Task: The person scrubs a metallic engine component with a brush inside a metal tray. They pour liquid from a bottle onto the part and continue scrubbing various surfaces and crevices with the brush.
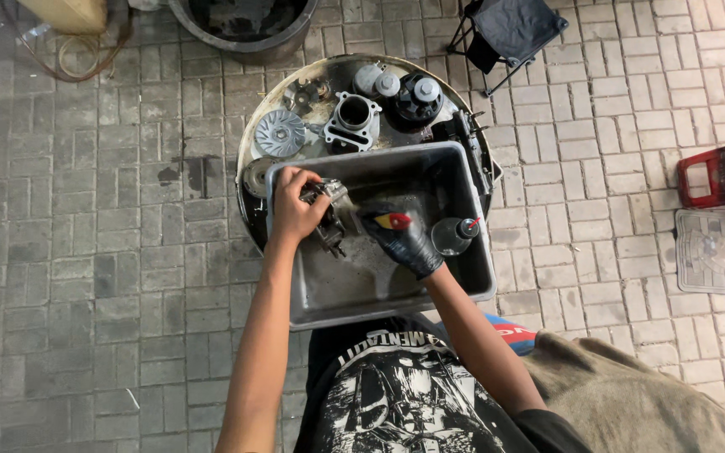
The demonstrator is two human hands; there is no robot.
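Head view: hands (295,210) hold engine part (329,210) over tub (472,277) (bottle (451,236) beside).

A round metal tray (253,126) carries a grey tub (472,210) and engine parts (354,117)

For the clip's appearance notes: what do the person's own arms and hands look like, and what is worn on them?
Left hand is bare; right hand wears a dark, wet-looking glove. Both forearms are uncovered, with no watch or bands visible. Dark short sleeve shows at the right arm's upper end.
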